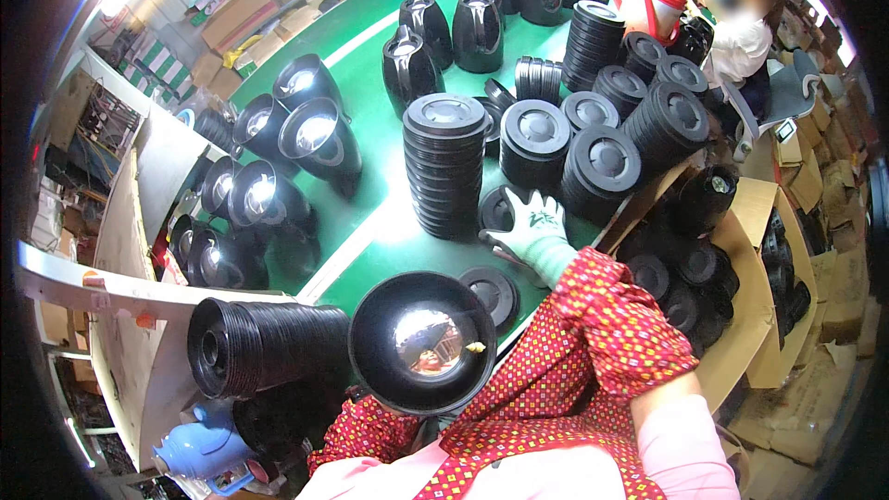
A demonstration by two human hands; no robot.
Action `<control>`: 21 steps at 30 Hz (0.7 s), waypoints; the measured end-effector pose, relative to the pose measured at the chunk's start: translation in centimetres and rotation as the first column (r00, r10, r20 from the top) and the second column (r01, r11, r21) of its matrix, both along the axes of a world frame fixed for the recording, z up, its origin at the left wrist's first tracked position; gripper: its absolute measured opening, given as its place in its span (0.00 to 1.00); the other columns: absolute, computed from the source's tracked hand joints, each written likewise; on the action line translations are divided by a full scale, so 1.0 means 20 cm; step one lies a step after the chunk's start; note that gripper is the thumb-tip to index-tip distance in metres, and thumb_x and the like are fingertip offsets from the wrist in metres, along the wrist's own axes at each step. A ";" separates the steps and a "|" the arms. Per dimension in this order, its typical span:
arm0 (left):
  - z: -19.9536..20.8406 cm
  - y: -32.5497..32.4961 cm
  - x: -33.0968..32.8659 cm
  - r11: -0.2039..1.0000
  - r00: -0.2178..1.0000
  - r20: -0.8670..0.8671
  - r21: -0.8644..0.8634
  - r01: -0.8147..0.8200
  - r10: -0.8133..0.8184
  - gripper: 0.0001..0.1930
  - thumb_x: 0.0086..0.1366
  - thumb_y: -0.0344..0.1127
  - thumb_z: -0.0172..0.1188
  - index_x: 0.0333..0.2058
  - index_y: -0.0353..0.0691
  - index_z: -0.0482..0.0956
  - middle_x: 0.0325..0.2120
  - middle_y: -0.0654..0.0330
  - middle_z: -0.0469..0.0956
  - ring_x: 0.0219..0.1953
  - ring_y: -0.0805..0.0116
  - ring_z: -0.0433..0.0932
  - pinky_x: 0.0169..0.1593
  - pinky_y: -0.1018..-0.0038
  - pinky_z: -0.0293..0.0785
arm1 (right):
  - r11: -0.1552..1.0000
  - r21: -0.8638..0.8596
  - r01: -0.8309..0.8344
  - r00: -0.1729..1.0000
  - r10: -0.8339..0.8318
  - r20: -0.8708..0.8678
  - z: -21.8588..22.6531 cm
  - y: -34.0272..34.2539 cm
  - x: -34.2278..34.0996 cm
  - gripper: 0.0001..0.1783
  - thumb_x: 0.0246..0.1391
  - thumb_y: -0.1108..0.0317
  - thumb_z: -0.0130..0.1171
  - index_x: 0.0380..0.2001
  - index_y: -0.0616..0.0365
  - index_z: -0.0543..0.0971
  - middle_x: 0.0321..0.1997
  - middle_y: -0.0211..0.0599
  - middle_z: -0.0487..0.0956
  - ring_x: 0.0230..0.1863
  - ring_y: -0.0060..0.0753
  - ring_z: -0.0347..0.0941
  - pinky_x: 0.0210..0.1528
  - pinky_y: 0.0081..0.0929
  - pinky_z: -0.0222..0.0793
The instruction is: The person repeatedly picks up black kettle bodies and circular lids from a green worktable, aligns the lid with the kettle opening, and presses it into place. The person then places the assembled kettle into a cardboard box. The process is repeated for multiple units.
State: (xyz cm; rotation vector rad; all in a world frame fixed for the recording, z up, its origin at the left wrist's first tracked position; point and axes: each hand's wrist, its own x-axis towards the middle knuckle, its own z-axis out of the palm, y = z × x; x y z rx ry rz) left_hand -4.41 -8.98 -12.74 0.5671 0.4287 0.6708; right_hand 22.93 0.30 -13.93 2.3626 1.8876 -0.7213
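Observation:
A black round jug body [375,315] with a mirror-bright inside faces up in front of my chest. My left sleeve ends right under it; the body covers my left hand, which appears to hold it up clear of the table. My right hand [537,230], in a white and pale green glove, reaches over the table with fingers spread. Its thumb and fingers are beside a black round lid [496,207], and I cannot tell how firmly they touch. Another black lid [489,294] lies flat nearer me, partly behind the jug body. A tall stack of black lids [443,171] stands left of my right hand.
More lid stacks [602,162] fill the right side of the green table [366,213]. Black jugs [412,69] stand farther back; shiny-lined jug bodies [319,134] sit at left. A nested black stack [278,343] lies near a blue jug [204,444]. Cardboard boxes [741,324] stand right; another person [741,42] sits beyond.

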 end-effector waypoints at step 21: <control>-0.13 -0.11 0.23 0.988 0.987 0.104 -0.080 0.130 -0.121 0.35 0.73 0.42 0.63 0.73 0.35 0.62 0.70 0.49 0.68 0.68 0.59 0.72 0.70 0.61 0.72 | 0.814 0.578 0.060 0.744 0.350 -0.570 0.49 -0.82 0.21 0.57 0.53 0.38 0.69 0.77 0.60 0.61 0.73 0.57 0.67 0.72 0.57 0.63 0.75 0.47 0.54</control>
